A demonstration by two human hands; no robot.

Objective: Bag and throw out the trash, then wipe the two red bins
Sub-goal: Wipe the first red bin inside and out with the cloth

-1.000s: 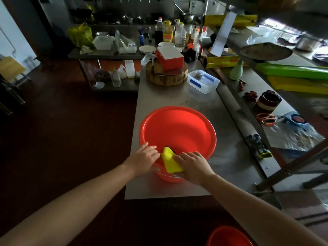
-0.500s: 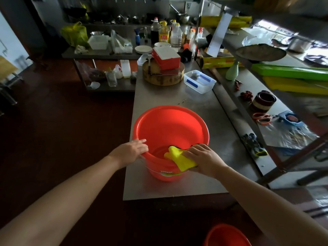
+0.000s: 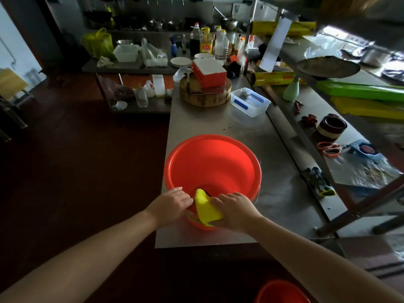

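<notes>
A red bin [image 3: 213, 169] stands on the steel table [image 3: 223, 125] near its front edge, mouth up. My right hand [image 3: 235, 209] holds a yellow cloth [image 3: 206, 208] folded over the bin's near rim, fingers curled on it. My left hand [image 3: 171, 203] grips the near-left rim right beside the cloth. A second red bin [image 3: 282, 291] shows at the bottom edge, on the floor, mostly cut off.
Behind the bin on the table lie a round wooden block [image 3: 205, 95] with a red box [image 3: 208, 72] on it and a clear plastic tub [image 3: 250, 103]. A low shelf [image 3: 314, 119] to the right carries clutter. Dark floor [image 3: 76, 160] lies left of the table.
The right hand slid the cloth leftward along the near rim, and the left hand shifted right along the rim until it sits beside the cloth.
</notes>
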